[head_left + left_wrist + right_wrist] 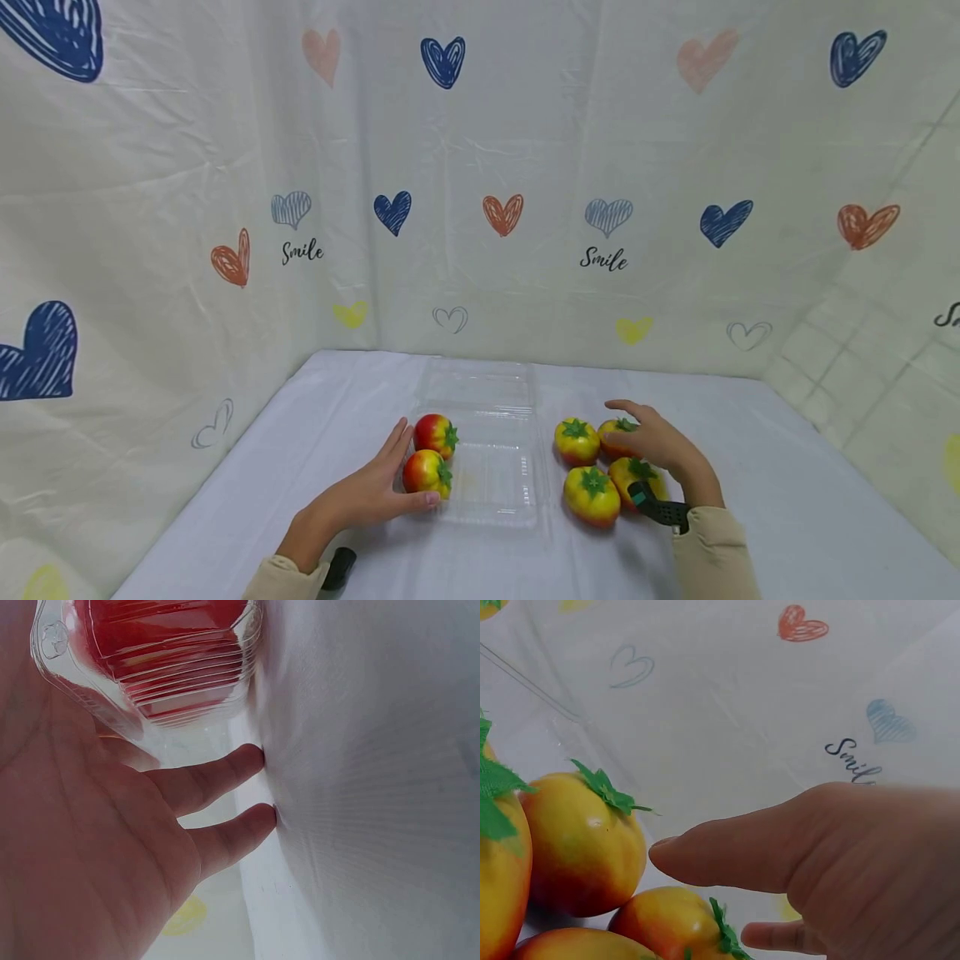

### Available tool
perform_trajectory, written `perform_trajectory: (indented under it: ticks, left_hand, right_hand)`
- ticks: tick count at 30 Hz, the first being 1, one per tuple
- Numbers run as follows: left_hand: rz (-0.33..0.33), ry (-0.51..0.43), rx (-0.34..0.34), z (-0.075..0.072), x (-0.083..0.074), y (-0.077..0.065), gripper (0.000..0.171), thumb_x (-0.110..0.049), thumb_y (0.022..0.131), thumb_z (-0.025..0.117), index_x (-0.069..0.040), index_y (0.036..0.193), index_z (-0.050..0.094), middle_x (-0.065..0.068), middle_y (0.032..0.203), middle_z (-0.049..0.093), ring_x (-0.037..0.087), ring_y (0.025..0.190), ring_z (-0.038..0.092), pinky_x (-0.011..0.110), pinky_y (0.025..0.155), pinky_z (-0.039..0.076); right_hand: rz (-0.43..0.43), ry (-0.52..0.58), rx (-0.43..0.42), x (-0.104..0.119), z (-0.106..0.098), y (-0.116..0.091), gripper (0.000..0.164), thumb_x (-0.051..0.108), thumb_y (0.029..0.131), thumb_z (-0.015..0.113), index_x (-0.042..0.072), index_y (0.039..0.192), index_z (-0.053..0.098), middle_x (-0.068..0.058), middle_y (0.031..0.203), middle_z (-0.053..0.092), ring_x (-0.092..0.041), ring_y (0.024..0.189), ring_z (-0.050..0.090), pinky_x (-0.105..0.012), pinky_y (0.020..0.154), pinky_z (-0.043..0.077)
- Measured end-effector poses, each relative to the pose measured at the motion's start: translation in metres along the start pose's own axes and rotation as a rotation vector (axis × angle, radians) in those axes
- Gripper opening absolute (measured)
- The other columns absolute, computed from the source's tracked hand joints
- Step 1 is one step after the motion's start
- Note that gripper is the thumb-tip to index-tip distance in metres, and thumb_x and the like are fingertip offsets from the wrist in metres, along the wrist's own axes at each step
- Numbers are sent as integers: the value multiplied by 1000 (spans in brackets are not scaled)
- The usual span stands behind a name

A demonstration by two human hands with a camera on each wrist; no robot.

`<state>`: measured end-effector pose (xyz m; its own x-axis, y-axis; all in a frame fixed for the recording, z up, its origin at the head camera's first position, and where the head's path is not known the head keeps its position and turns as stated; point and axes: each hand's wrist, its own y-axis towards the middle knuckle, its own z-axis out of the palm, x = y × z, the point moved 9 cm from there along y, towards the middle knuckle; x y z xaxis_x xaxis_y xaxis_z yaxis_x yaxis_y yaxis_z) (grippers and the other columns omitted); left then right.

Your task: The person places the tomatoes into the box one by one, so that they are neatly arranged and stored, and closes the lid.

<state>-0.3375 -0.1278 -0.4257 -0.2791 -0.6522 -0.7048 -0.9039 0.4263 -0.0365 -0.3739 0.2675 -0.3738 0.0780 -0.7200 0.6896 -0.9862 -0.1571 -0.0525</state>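
Note:
A clear plastic clamshell box [498, 508] lies with its lid laid back. Two red-and-yellow fruits with green leafy tops, the rear fruit [429, 435] and the front fruit [422, 471], sit along its left side. My left hand [371, 496] rests against that side, fingers spread; two fingertips touch the cloth in the left wrist view. To the right of the box stand several similar fruits, among them a near one [591, 500] and a left rear one [574, 448]. My right hand [656, 442] hovers over the right rear fruit [609, 437], thumb and fingers apart, partly covering it.
A white cloth [795, 517] covers the table. The box's open lid [476, 383] lies toward the back. Behind and at the sides hangs a pale sheet [540, 150] printed with hearts. A dark band [660, 507] is on my right wrist.

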Motion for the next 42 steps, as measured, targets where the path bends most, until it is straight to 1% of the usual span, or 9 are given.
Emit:
perform_trajectory:
  ticks: [5,9,11,18,24,27,30,36,42]
  left_hand:
    - [3,-4,-3,0,0,0,125,-66,90,76,-3,172,6,14,179,-5,40,162,17,64,123,28]
    - [6,-6,-3,0,-1,0,124,-65,90,76,-2,171,6,15,179,-5,40,161,17,64,123,28]
    - [7,-4,-3,0,-1,0,124,-65,91,76,-2,171,6,15,179,-5,40,161,17,64,123,28]
    - [4,-3,-1,0,-1,0,125,-65,90,76,-3,172,5,14,179,-5,40,162,16,64,123,28]
    - [6,0,-5,0,-1,0,124,-64,91,76,-3,172,5,14,179,-6,39,162,16,64,123,27]
    - [7,3,-6,-1,-1,0,124,-65,91,76,-3,172,5,14,179,-5,39,162,16,64,123,27]
    - [8,2,-6,-1,-1,0,124,-64,91,76,-3,172,5,14,179,-5,40,162,16,65,123,27]
    - [5,0,-4,0,1,0,125,-66,90,76,-4,172,5,14,179,-6,39,162,17,65,122,28]
    - [11,-2,-5,0,1,0,124,-66,91,76,-4,172,5,14,179,-6,39,162,17,65,123,28]
  right_hand:
    - [-8,-23,21,-9,7,6,63,30,102,66,-7,151,51,-38,151,46,-56,132,45,-78,111,36]
    - [27,-19,13,-12,8,8,64,30,102,68,-10,149,52,-35,145,54,-49,124,52,-75,111,38]
    - [40,-24,5,-10,8,6,65,29,102,69,-11,149,50,-37,144,53,-50,123,52,-76,110,39]
    - [74,10,-16,-18,6,7,70,26,100,71,-11,153,43,-33,136,56,-44,116,56,-69,108,45]
    - [89,28,-34,-22,4,6,68,19,99,70,-10,153,40,-34,135,55,-44,114,56,-65,106,48]
    - [89,30,-44,-23,2,6,65,14,99,68,-10,152,39,-35,134,54,-45,113,55,-65,104,49]
    - [101,32,-57,-25,1,5,63,12,99,67,-9,151,39,-36,133,53,-46,114,55,-65,103,49]
    - [121,20,-78,-28,-1,4,61,14,101,65,-10,150,37,-38,133,51,-49,115,53,-66,104,48]
    - [109,-2,-113,-26,-8,1,64,17,103,64,-11,152,34,-41,139,49,-52,117,53,-69,105,47]
